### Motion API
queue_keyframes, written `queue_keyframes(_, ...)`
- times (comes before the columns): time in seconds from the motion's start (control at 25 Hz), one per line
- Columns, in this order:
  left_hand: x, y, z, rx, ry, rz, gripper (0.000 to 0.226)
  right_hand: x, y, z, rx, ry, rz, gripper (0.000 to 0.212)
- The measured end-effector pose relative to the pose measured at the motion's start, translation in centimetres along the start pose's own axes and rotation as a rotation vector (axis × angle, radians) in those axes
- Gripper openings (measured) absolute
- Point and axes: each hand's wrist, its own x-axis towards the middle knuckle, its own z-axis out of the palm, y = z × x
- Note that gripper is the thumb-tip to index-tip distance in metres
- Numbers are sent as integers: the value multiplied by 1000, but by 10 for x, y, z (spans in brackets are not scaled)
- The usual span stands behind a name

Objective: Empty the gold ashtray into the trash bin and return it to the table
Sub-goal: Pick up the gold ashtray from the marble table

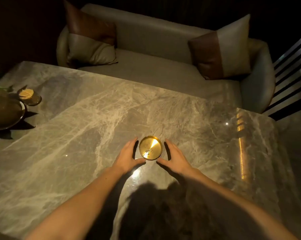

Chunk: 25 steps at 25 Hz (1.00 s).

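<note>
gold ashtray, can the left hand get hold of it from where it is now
Probably yes: the left hand is open right beside the gold ashtray on the marble table, with nothing between them; the right hand flanks the other side.

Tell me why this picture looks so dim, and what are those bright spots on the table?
In the head view, light falls mainly on the marble table, leaving the corners and the sofa behind it dark. A glare patch sits near the left hand, and a bright wedge glints inside the gold ashtray. A large shadow covers the near table edge. The wide lens bends the table's edges.
</note>
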Motion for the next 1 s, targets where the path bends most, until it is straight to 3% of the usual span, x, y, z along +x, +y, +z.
queue_keyframes(0.28,21,0,11,36,-39,-31,107,14,-4,3,98,-13,-37,83)
queue_keyframes(0.68,25,-1,14,11,11,18,97,22,1,8,166,17,-13,84)
queue_keyframes(1.0,21,22,-13,-69,40,115,93,10,-7,-21,254,73,-123,82)
